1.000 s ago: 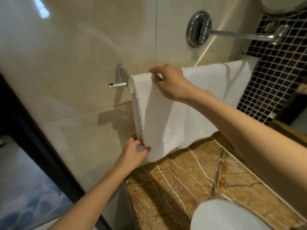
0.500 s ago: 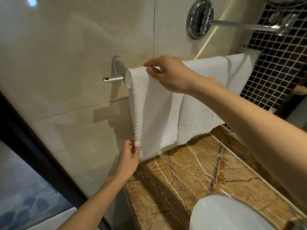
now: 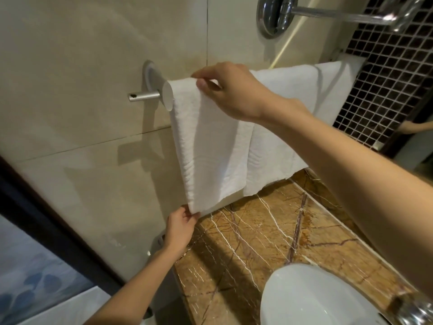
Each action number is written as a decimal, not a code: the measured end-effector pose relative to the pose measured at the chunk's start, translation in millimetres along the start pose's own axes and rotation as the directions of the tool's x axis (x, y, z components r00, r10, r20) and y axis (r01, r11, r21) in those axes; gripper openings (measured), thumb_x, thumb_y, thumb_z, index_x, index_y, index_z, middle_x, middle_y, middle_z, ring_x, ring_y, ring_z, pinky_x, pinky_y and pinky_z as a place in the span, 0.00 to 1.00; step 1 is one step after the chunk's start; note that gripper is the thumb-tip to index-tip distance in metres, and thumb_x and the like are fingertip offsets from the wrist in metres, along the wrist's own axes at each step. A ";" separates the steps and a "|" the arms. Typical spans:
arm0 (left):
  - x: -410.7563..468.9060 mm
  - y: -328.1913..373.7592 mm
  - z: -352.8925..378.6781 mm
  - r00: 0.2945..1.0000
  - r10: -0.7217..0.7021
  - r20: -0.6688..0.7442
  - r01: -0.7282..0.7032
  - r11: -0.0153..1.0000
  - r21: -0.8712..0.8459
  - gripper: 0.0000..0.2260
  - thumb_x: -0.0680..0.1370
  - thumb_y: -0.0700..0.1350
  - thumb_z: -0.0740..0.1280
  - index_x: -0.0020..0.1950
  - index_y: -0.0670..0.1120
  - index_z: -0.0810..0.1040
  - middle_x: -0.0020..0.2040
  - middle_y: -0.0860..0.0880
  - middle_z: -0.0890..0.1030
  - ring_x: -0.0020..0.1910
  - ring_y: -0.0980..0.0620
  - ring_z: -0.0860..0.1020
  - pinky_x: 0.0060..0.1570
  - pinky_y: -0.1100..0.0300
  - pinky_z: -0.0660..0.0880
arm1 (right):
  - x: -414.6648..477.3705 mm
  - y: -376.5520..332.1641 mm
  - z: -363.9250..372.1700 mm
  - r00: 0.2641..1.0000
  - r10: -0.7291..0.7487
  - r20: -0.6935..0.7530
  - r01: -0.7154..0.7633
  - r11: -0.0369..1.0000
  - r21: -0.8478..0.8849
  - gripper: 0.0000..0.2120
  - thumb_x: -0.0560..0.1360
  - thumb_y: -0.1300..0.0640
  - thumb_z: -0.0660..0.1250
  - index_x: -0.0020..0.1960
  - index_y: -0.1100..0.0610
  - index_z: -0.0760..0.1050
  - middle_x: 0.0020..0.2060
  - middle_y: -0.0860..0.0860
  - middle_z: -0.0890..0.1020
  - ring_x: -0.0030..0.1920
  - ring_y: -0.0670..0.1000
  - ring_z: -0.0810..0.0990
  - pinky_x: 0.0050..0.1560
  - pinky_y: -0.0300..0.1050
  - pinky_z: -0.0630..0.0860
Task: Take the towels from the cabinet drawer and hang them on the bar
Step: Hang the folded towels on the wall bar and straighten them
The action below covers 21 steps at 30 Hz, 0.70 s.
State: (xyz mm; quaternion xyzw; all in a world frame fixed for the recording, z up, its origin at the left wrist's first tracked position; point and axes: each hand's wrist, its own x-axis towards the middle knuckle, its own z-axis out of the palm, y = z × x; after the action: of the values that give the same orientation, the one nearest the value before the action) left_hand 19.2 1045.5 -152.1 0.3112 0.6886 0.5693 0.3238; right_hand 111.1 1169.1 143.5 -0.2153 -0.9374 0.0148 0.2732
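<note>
The head camera shows 2 white towels on the bar (image 3: 144,96), above the back edge of the brown stone worktop (image 3: 257,231). The near towel (image 3: 210,148) hangs at the bar's left end. The other towel (image 3: 293,113) hangs just beside it on the right. The right hand (image 3: 234,90) pinches the near towel's top fold. The left hand (image 3: 180,228) pinches its bottom left corner. The towel looks soft, light and floppy, so its corners and edges are good places to hold. No words or labels show.
</note>
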 end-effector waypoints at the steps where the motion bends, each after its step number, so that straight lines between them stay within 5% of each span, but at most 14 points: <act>1: -1.7 0.9 0.5 1.000 -0.013 0.002 0.013 0.999 -0.049 0.09 0.74 0.36 0.71 0.52 0.44 0.78 0.45 0.53 0.83 0.44 0.59 0.82 0.44 0.68 0.76 | 0.1 0.1 0.3 1.000 -0.001 -0.001 0.001 1.000 -0.007 0.16 0.79 0.51 0.53 0.52 0.57 0.78 0.42 0.52 0.80 0.46 0.57 0.75 0.53 0.53 0.70; 8: -5.2 0.6 1.9 0.999 -0.021 -0.031 0.015 0.980 -0.199 0.08 0.74 0.34 0.70 0.52 0.40 0.79 0.44 0.48 0.84 0.41 0.55 0.82 0.44 0.68 0.78 | -6.2 1.9 8.5 0.993 -0.028 -0.116 0.022 0.999 -0.047 0.21 0.78 0.49 0.52 0.56 0.60 0.78 0.45 0.56 0.82 0.50 0.60 0.77 0.55 0.53 0.71; 12: 0.3 -5.3 0.5 0.996 -0.028 -0.085 0.014 0.987 -0.162 0.06 0.74 0.32 0.69 0.51 0.37 0.79 0.40 0.46 0.83 0.41 0.47 0.81 0.47 0.58 0.78 | -17.0 3.7 18.9 0.968 -0.077 -0.239 0.067 0.997 -0.050 0.19 0.78 0.50 0.54 0.58 0.58 0.78 0.44 0.55 0.81 0.51 0.57 0.76 0.51 0.52 0.68; 17: 3.0 -5.0 2.4 0.988 -0.020 -0.151 0.002 0.993 -0.118 0.05 0.75 0.32 0.68 0.49 0.38 0.79 0.37 0.47 0.82 0.36 0.50 0.81 0.37 0.68 0.79 | -17.6 4.9 18.3 0.959 -0.078 -0.271 0.075 0.997 -0.023 0.18 0.78 0.51 0.57 0.59 0.57 0.79 0.45 0.56 0.82 0.51 0.58 0.77 0.52 0.57 0.72; 21: 5.0 -7.9 2.4 0.986 -0.026 -0.163 0.010 0.995 -0.098 0.03 0.74 0.34 0.69 0.47 0.40 0.80 0.37 0.49 0.83 0.35 0.52 0.82 0.38 0.65 0.79 | -16.5 5.3 17.5 0.963 -0.077 -0.258 0.073 0.997 -0.026 0.18 0.77 0.51 0.57 0.57 0.58 0.79 0.44 0.56 0.82 0.50 0.59 0.78 0.51 0.59 0.73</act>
State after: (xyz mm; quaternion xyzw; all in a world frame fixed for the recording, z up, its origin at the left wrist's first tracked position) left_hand 17.7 1049.6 -160.7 0.2410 0.6872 0.6229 0.2857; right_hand 116.6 1168.7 119.6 -0.1820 -0.9014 -0.0315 0.3917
